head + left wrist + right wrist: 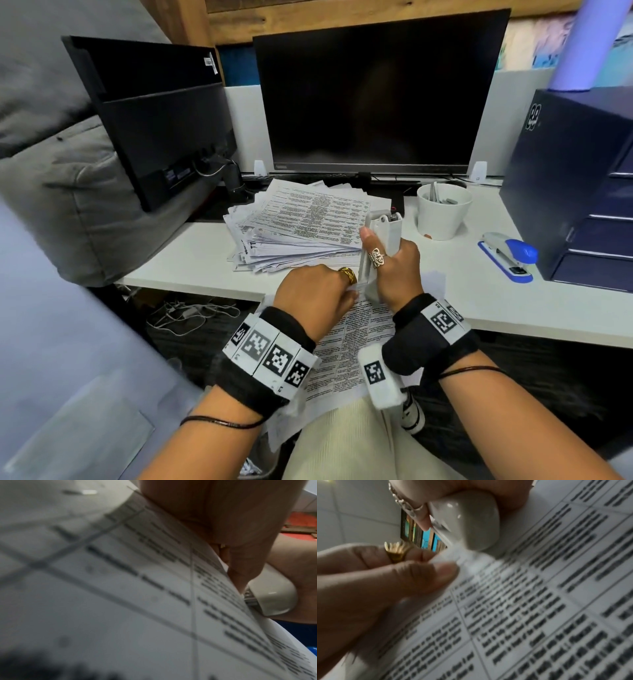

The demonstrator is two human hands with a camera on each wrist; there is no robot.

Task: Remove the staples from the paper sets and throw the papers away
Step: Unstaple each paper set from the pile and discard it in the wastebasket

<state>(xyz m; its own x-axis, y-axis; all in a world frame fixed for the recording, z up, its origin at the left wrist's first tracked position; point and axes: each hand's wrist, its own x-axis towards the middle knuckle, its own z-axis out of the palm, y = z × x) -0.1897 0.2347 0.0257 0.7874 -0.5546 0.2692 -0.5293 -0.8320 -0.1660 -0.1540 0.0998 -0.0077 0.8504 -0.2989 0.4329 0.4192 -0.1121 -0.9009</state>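
Currently, the left hand (313, 291) pinches a corner of the white printed paper set (346, 346); the right hand (397, 270) grips the white plastic staple remover (378, 246), its tip at that corner.

Both wrists wear black fabric bands (270, 356) carrying white blocks printed with black square codes; thin black cord bracelets (222, 423); a gold ring (347, 274), an ornate silver ring (376, 257).

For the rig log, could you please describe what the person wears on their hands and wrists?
Left hand: gold ring. Right hand: ornate silver ring. Each wrist has a black band bearing white blocks with black square markers, and a thin dark cord further up each forearm.
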